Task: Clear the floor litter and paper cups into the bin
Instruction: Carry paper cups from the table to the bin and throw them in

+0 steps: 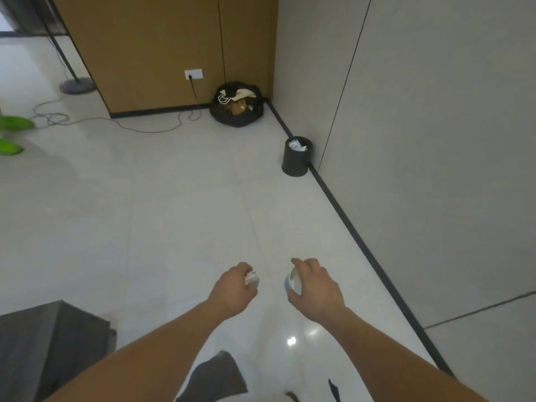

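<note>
My left hand [235, 288] is closed around a crumpled white paper [251, 278] that sticks out past the fingers. My right hand [314, 285] grips a white paper cup [293, 281] held on its side, its open mouth facing left. Both hands hover over the pale tiled floor, well short of the small black bin [296, 161]. The bin stands against the right wall and holds crumpled white paper at its top.
A full black rubbish bag [237, 107] sits in the far corner. Cables [139, 126] trail across the floor from a wall socket. A dark grey cabinet [43, 343] is at lower left. A lamp stand base [77, 85] and green objects [13, 129] lie far left.
</note>
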A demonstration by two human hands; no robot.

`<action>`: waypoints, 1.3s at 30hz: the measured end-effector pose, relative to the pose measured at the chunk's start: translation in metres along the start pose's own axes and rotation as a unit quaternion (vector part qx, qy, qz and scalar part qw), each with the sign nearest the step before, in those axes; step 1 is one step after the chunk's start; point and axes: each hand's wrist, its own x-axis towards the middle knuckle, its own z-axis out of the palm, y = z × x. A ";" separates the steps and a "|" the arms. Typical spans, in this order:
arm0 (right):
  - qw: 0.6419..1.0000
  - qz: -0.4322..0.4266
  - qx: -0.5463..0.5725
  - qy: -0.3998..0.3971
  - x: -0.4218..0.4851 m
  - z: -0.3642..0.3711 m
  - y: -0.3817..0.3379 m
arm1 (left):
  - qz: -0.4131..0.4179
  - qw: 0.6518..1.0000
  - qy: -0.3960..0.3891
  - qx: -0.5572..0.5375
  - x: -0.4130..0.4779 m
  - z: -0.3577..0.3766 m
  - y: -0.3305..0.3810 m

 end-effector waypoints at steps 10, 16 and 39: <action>0.999 0.032 -0.023 -0.001 0.230 -0.049 0.027 | 0.035 0.999 -0.024 -0.002 0.252 -0.050 0.037; 0.998 0.058 -0.006 0.013 0.357 -0.089 0.031 | 0.066 0.997 -0.038 0.030 0.388 -0.103 0.075; 0.998 0.055 -0.024 -0.035 0.832 -0.247 0.208 | 0.045 0.998 -0.050 0.018 0.876 -0.149 0.257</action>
